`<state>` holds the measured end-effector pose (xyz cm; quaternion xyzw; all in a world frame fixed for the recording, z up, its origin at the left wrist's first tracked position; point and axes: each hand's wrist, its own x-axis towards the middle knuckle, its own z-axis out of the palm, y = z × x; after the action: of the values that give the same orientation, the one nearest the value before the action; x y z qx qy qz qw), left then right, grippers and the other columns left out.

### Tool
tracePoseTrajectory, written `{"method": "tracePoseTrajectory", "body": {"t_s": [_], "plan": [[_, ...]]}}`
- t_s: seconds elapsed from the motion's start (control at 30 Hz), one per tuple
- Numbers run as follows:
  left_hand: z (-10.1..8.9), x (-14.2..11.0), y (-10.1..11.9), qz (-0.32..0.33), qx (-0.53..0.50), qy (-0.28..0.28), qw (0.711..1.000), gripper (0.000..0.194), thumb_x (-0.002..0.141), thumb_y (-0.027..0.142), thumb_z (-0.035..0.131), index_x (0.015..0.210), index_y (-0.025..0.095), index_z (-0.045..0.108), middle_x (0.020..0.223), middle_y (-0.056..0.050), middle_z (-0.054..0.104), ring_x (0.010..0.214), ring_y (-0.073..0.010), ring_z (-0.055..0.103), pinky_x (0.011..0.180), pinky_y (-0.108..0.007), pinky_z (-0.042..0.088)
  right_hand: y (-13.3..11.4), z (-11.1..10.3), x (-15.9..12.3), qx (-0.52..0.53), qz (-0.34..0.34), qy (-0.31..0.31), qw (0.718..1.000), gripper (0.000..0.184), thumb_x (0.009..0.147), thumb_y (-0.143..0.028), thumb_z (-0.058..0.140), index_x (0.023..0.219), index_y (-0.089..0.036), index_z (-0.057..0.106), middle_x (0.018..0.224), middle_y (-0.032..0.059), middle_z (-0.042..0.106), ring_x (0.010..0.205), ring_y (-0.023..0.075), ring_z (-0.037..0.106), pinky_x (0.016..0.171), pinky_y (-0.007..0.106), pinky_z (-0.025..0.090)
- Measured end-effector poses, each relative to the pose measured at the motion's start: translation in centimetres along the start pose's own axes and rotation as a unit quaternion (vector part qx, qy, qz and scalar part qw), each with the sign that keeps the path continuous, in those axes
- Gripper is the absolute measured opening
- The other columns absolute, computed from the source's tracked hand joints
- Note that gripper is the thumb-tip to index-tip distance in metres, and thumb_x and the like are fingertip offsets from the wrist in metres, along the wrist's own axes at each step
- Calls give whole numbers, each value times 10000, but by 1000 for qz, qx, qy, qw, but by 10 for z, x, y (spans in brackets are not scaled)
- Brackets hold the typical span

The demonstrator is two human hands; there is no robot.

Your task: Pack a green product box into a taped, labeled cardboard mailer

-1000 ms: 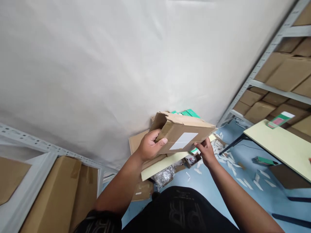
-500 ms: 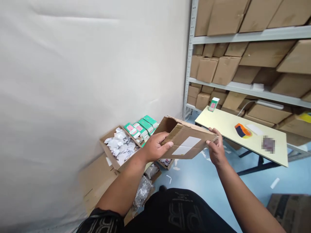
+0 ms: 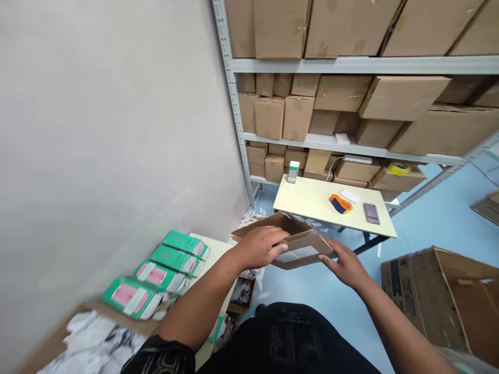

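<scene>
In front of my body I hold a brown cardboard box (image 3: 306,241) whose top is open, with a white label (image 3: 299,254) on the side facing me. My left hand (image 3: 262,246) grips its near wall, the fingers reaching over the edge to the inside and the thumb outside. At the right end my right hand (image 3: 342,264) is closed on a corner, thumb on the near face. The bottom of the box's inside is hidden from me.
Green boxes (image 3: 171,257) and a carton of crumpled paper (image 3: 91,337) are at left. A small table (image 3: 312,195) bears a green box (image 3: 293,172), a tape roll (image 3: 340,203) and a blurred item. Shelves (image 3: 331,65) of cartons stand behind; a big open carton (image 3: 421,291) sits right.
My view has swung to the right, toward the shelves and table. The box has tipped so that more of its open top shows. Both hands still hold it.
</scene>
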<state>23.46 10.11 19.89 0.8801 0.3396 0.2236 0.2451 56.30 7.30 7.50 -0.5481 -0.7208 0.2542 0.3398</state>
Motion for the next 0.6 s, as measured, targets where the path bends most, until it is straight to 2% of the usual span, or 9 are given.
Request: {"method": "tracePoseTrajectory", "body": {"t_s": [0.1, 0.17, 0.23, 0.3, 0.37, 0.43, 0.5, 0.53, 0.6], "plan": [[-2, 42, -21, 49, -10, -39, 998, 255, 1014, 355, 521, 1106, 260, 738, 1001, -70, 737, 978, -267, 664, 895, -378, 485, 4, 10, 4, 21, 55, 57, 997, 425, 886, -530, 692, 1233, -290, 743, 1240, 76, 765, 1149, 356, 699, 1000, 517, 543], [-3, 67, -33, 70, -24, -31, 997, 258, 1003, 354, 552, 1173, 270, 727, 1082, -79, 743, 1043, -285, 660, 939, -411, 485, 13, 10, 6, 48, 97, 93, 990, 377, 894, -537, 679, 1156, -282, 770, 1137, 73, 792, 1048, 347, 726, 925, 485, 568], [-1, 88, -51, 78, -46, 25, 996, 272, 973, 365, 613, 1205, 272, 722, 1161, -89, 736, 1122, -303, 643, 1028, -452, 463, 24, 4, 8, 69, 133, 121, 981, 358, 889, -552, 678, 1084, -273, 788, 1041, 67, 802, 957, 339, 732, 851, 453, 576], [7, 107, -78, 59, -74, 131, 987, 305, 934, 378, 674, 1213, 267, 722, 1253, -102, 707, 1230, -319, 598, 1139, -487, 394, 39, -4, 12, 82, 165, 153, 971, 376, 883, -580, 671, 1028, -256, 793, 979, 66, 800, 906, 333, 725, 800, 430, 574], [23, 126, -110, -11, -113, 250, 962, 373, 910, 403, 702, 1255, 260, 697, 1393, -117, 631, 1356, -329, 515, 1208, -507, 316, 59, -13, 20, 101, 194, 183, 959, 418, 872, -617, 665, 996, -237, 788, 943, 67, 796, 884, 330, 717, 775, 418, 573], [45, 149, -144, -113, -199, 305, 925, 515, 900, 475, 698, 1356, 249, 622, 1523, -133, 524, 1434, -336, 447, 1198, -510, 329, 81, -23, 33, 129, 215, 196, 948, 457, 856, -650, 668, 981, -227, 783, 925, 70, 794, 883, 333, 713, 777, 417, 578], [69, 175, -171, -203, -335, 282, 876, 590, 901, 568, 649, 1396, 256, 570, 1529, -133, 522, 1414, -332, 481, 1120, -492, 418, 106, -33, 50, 161, 222, 184, 944, 482, 843, -670, 673, 989, -224, 780, 942, 77, 796, 915, 343, 714, 806, 428, 585], [80, 188, -181, -226, -398, 255, 852, 603, 894, 589, 638, 1394, 261, 561, 1516, -123, 538, 1395, -322, 504, 1083, -470, 452, 119, -38, 59, 178, 220, 170, 944, 489, 841, -675, 673, 998, -223, 777, 962, 81, 797, 940, 348, 715, 828, 435, 586], [100, 212, -193, -250, -456, 229, 823, 575, 864, 544, 663, 1345, 241, 579, 1441, -106, 605, 1330, -297, 557, 1053, -429, 473, 144, -47, 80, 214, 213, 138, 944, 507, 846, -679, 666, 1040, -221, 763, 1020, 90, 796, 989, 352, 716, 868, 446, 588]]}}
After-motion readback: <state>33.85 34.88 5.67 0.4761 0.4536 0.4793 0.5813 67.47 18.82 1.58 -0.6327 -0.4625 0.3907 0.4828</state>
